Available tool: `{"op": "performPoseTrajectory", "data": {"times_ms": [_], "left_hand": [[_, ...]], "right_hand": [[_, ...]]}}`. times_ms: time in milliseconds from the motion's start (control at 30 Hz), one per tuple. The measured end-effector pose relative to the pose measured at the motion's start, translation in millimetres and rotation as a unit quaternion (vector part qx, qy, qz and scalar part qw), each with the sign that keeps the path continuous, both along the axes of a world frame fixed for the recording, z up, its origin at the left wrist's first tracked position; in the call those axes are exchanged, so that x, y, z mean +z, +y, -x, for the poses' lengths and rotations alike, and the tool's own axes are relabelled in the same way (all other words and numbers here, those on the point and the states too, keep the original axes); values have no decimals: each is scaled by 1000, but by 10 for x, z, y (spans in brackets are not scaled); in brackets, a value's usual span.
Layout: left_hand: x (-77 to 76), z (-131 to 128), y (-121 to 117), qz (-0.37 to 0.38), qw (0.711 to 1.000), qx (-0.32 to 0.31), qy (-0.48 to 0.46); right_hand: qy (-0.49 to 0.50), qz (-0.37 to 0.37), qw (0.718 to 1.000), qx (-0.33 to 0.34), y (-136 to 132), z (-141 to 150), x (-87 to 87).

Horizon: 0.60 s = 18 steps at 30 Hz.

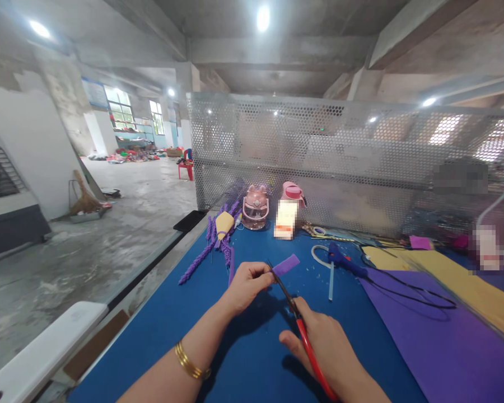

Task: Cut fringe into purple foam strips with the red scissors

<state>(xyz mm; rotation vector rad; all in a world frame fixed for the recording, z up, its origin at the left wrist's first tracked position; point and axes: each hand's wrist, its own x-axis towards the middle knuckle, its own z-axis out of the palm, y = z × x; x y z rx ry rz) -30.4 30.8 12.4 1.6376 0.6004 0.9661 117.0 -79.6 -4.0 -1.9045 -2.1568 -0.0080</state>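
Between the fingertips of my left hand is one end of a small purple strip, held above the blue tabletop. My right hand grips scissors with red handles and dark blades. The blades point up and left, and their tips reach the strip right beside my left fingers. Whether the blades touch the strip's edge I cannot tell. Farther off to the left lie purple braided stems and a yellow wrapped piece. A gold bangle sits on my left forearm.
A blue glue gun with a cord lies right of centre, a clear glue stick in front of it. Purple sheet and yellow sheet cover the right side. A pink bottle stands before the perforated metal screen.
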Motion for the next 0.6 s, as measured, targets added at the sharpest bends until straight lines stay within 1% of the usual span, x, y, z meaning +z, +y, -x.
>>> {"op": "performPoseTrajectory", "data": {"times_ms": [167, 400, 600], "left_hand": [[-4, -5, 0, 8, 1000, 3, -5], [-19, -11, -2, 19, 1000, 2, -12], [-17, -12, -8, 21, 1000, 1, -17]], "right_hand": [[-5, -7, 1000, 4, 6, 3, -5], [-27, -85, 996, 9, 51, -33, -113], [-28, -112, 993, 14, 63, -44, -119]]}}
